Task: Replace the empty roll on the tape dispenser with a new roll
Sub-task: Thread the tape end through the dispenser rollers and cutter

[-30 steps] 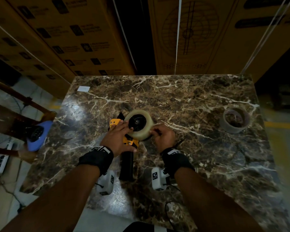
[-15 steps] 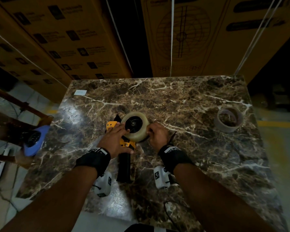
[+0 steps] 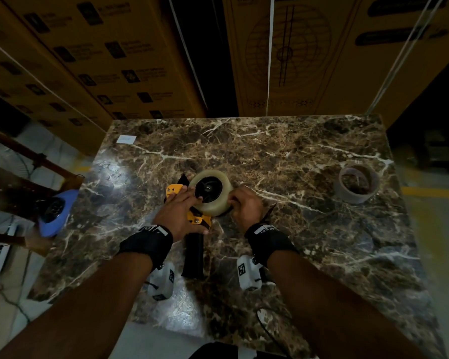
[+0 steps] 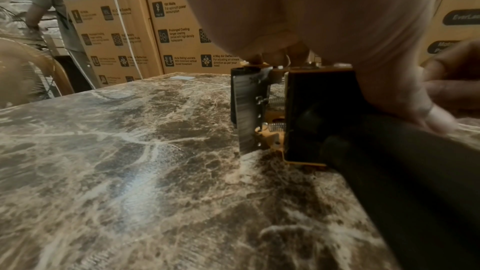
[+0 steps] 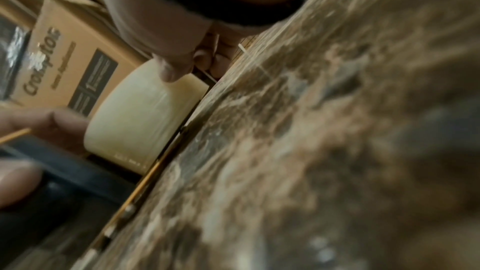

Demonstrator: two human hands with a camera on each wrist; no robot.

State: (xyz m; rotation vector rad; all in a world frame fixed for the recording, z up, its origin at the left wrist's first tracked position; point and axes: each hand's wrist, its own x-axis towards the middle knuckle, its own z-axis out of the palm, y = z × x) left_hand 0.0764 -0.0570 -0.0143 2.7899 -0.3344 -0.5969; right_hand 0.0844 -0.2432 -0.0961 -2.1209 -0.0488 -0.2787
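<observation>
The yellow and black tape dispenser (image 3: 195, 218) lies on its side on the marble table (image 3: 309, 229), with its toothed blade (image 4: 246, 110) standing on edge. A new cream roll of tape (image 3: 218, 203) sits on its black hub. My left hand (image 3: 182, 203) lies flat on the yellow side plate, its thumb (image 4: 436, 118) across the black handle. My right hand (image 3: 237, 200) is curled at the roll's right edge. Its thumb (image 5: 168, 71) presses the roll's (image 5: 140, 114) outer face, and the fingers pinch behind it. The empty grey core (image 3: 357, 182) stands at the far right.
Tall cardboard boxes (image 3: 296, 60) stand right behind the table's far edge. A white label (image 3: 126, 139) lies at the back left corner. A fan with a blue hub (image 3: 55, 211) is off the left edge. A black cable (image 3: 270, 327) hangs at the front edge. A person (image 4: 46, 7) stands far left.
My right hand has edged slightly left, closer against the roll. My left hand stays on the dispenser, and the dispenser has not moved.
</observation>
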